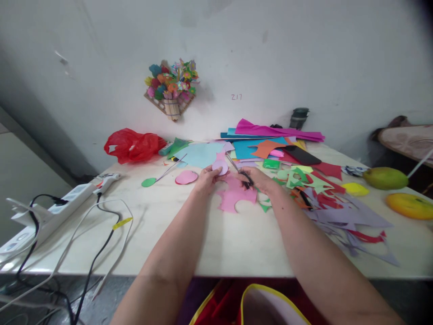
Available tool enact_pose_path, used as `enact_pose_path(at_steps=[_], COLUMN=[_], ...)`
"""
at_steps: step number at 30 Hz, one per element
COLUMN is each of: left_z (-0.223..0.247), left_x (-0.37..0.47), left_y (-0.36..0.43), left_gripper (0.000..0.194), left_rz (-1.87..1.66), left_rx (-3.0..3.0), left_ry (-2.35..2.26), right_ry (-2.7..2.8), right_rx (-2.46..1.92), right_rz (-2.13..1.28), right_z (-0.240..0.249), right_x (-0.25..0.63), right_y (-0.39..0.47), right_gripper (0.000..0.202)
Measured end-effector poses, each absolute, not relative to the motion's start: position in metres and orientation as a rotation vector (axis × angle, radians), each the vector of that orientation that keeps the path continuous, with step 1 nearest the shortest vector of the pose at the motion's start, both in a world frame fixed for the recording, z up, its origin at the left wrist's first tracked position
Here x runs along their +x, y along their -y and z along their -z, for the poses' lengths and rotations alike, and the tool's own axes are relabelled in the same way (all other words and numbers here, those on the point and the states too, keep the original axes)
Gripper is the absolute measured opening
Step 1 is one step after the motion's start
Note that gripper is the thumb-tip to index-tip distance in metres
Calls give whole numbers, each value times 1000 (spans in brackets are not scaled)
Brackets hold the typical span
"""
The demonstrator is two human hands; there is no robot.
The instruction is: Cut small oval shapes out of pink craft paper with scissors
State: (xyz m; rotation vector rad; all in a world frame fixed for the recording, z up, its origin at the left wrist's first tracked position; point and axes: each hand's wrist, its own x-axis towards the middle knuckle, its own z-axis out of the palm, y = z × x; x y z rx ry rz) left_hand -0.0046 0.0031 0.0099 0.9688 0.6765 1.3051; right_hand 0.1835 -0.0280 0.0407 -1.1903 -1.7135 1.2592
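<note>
My left hand (207,179) pinches a pale lilac paper circle (219,167) together with pink paper just behind it. In my right hand (255,178) are black-handled scissors (249,180), their blades pointing up and left beside the circle. Under the hands lies a pink sheet (237,195) with curved cut-outs along its edges. To the left, a pink round piece (186,177) rests over a red one, and a green circle (149,182) sits by a thin stick.
Paper scraps (338,212), a black phone (302,155) and two fruits are at right. A red plastic bag (134,145) and light blue paper (199,154) are at the back. A power strip (50,216) with cables runs along the left.
</note>
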Motion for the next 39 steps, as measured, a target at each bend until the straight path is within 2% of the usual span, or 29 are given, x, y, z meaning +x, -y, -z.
enact_pose_path(at_steps=[39], left_z=[-11], left_x=[-4], left_y=[1], left_gripper=[17], left_rz=[-1059], left_rx=[1050], left_ry=[-606], right_ry=[1777], right_rx=[-1247], right_rz=[-1223], right_z=[-36], right_x=[181], right_y=[25], right_gripper=[27])
